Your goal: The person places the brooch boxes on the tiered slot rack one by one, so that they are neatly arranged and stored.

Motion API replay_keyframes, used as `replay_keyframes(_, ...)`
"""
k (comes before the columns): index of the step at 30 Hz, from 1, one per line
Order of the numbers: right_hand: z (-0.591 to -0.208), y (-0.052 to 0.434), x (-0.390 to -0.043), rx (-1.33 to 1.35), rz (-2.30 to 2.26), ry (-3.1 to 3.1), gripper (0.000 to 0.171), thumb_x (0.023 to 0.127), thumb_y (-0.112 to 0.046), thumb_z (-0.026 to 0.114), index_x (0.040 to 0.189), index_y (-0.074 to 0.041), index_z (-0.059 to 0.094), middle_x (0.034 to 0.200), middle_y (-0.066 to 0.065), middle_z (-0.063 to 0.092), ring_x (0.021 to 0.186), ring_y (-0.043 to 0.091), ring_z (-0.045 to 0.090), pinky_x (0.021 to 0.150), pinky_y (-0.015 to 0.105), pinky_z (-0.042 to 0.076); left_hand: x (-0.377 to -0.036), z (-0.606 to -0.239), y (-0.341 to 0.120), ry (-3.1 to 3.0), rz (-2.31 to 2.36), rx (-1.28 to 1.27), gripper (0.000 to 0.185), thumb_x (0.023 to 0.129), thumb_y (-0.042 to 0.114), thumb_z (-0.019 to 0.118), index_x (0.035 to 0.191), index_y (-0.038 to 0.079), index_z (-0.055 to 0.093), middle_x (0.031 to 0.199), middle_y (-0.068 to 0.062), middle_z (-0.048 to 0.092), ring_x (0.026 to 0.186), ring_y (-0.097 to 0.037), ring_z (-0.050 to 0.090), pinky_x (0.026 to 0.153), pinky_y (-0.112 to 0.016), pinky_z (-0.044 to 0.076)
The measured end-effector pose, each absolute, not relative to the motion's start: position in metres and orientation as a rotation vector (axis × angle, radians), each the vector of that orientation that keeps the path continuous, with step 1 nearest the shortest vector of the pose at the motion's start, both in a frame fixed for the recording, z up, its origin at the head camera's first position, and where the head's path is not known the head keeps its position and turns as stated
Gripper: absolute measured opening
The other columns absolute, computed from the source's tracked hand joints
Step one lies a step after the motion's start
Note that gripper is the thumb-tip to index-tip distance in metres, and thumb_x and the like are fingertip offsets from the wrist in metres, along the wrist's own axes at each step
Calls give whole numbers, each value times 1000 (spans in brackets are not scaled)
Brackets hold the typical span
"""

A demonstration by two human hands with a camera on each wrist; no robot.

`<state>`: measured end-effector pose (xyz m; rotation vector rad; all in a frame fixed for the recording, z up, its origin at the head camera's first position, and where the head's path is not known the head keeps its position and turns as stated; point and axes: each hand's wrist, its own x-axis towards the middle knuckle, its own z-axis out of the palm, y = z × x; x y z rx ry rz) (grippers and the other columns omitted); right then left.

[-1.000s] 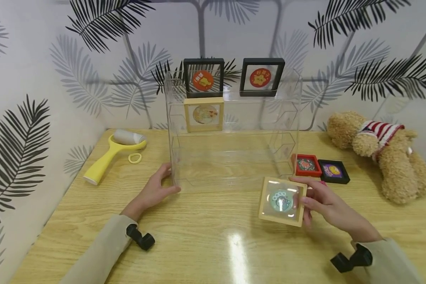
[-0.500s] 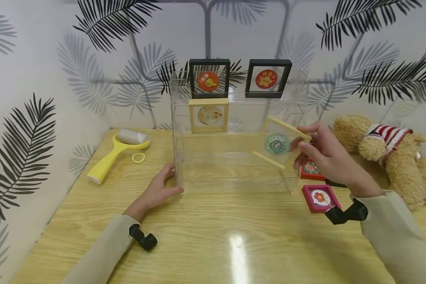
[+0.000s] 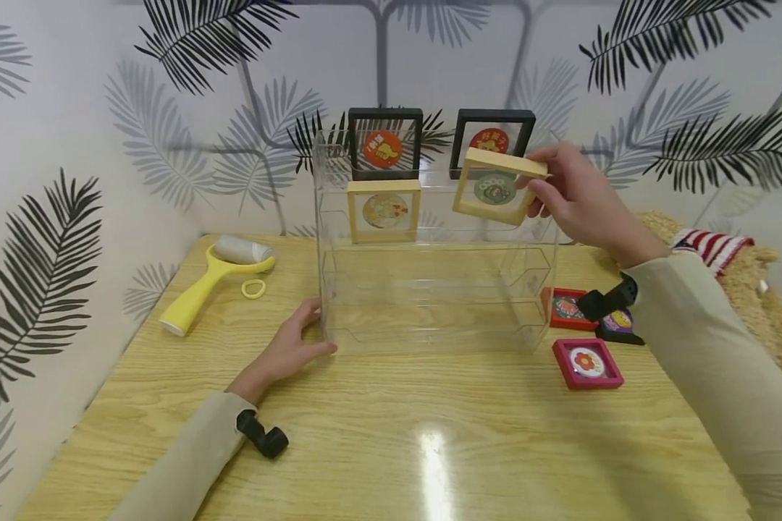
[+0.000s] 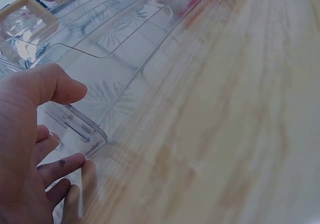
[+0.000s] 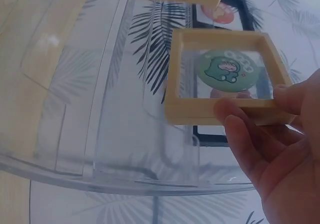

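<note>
In the head view, a clear acrylic tiered display stand (image 3: pixel 430 341) stands on the wooden table. My right hand (image 3: pixel 576 199) pinches a square light-wood frame (image 3: pixel 494 189) by its right edge, tilted over the stand's right side. Inside the frame shows a round green badge (image 5: pixel 227 71) with a cartoon figure. The frame overlaps one black frame (image 3: pixel 463 145) on the top tier. Another black frame (image 3: pixel 385 175) and a light-wood frame (image 3: pixel 384 236) stand at the left of the tiers. My left hand (image 3: pixel 289 351) grips the stand's lower left side, thumb in front, fingers partly hidden.
Right of the stand lie a pink frame (image 3: pixel 587 364), a red frame (image 3: pixel 567 309) and a black frame (image 3: pixel 619 325). A teddy bear (image 3: pixel 762 282), partly behind my right arm, lies beyond. At left are a yellow lint roller (image 3: pixel 198 289) and a yellow ring (image 3: pixel 253 289).
My right hand has lifted the light-wood frame from in front of the stand up to its upper tiers. The pink frame has come into full view. My left hand stays at the stand's side.
</note>
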<state>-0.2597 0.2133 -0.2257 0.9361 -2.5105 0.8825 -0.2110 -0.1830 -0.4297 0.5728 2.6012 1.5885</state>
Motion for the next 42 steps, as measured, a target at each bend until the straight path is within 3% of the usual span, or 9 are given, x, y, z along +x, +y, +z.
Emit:
replay_keyframes(10, -231, 203, -275, 895, 764, -2615, 28, 92, -4, 50, 120, -1, 48, 99, 16, 60, 67, 19, 61, 58, 14, 48, -211, -431, -184, 2591, 1585, 552, 72, 78, 10, 68, 140, 5, 31, 141, -20, 38, 130, -37, 37, 109, -52, 25)
replay_keyframes(16, -234, 205, -278, 959, 673, -2626, 31, 88, -1, 56, 119, -1, 55, 93, 16, 64, 62, 12, 61, 55, 15, 46, -213, -433, -184, 2603, 1571, 552, 72, 78, 11, 68, 140, 6, 30, 140, -22, 39, 130, -37, 38, 108, -52, 26)
replay_keyframes(21, -232, 209, -274, 896, 661, -2682, 38, 88, -4, 57, 125, -3, 52, 105, 16, 63, 66, 17, 65, 53, 17, 44, -213, -431, -184, 2602, 1573, 548, 72, 78, 10, 68, 140, 7, 31, 140, -21, 40, 130, -37, 38, 108, -52, 26)
replay_keyframes(28, -235, 216, -267, 854, 676, -2654, 40, 87, -2, 58, 126, -5, 51, 112, 13, 59, 63, -4, 58, 53, 16, 45, -211, -430, -184, 2599, 1568, 550, 72, 78, 10, 67, 139, 6, 31, 141, -20, 38, 130, -37, 38, 108, -52, 27)
replay_keyframes(36, -246, 232, -253, 734, 725, -2572, 33, 89, -7, 56, 122, -10, 54, 106, 6, 59, 62, -1, 56, 54, 13, 44, -210, -429, -184, 2597, 1567, 550, 73, 78, 10, 67, 141, 6, 30, 142, -20, 37, 130, -38, 38, 108, -53, 26)
replay_keyframes(42, -258, 251, -247, 697, 731, -2489, 25, 88, -2, 55, 112, -2, 58, 100, 12, 62, 56, -6, 52, 47, 13, 42, -211, -430, -183, 2589, 1570, 558, 72, 79, 10, 67, 141, 7, 30, 142, -19, 37, 130, -37, 37, 108, -52, 25)
